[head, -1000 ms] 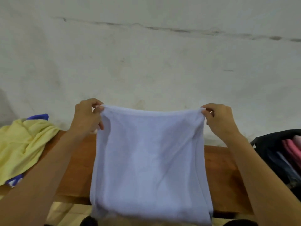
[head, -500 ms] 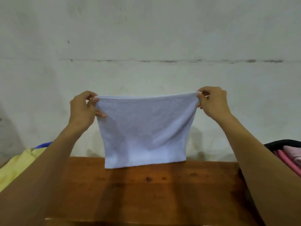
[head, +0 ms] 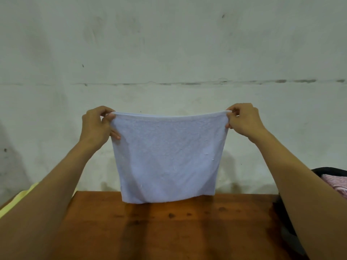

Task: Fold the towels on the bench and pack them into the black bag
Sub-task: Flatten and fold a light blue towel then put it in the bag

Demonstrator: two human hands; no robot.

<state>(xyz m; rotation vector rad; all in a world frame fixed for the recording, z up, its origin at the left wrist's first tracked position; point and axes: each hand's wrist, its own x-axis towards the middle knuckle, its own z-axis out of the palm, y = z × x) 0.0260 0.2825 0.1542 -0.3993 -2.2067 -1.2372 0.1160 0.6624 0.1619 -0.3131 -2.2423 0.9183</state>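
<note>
Pale blue towel (head: 169,158) now lifted higher, hanging clear above wooden bench (head: 169,228); left hand (head: 96,125), right hand (head: 243,119) pinch top corners. Ready for next fold.

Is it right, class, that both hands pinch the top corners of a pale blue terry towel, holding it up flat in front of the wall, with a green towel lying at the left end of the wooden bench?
Not quite. The head view shows the towel at the left end is yellow, not green. The rest stands: the left hand and right hand pinch the top corners of the pale blue terry towel above the wooden bench.
</note>
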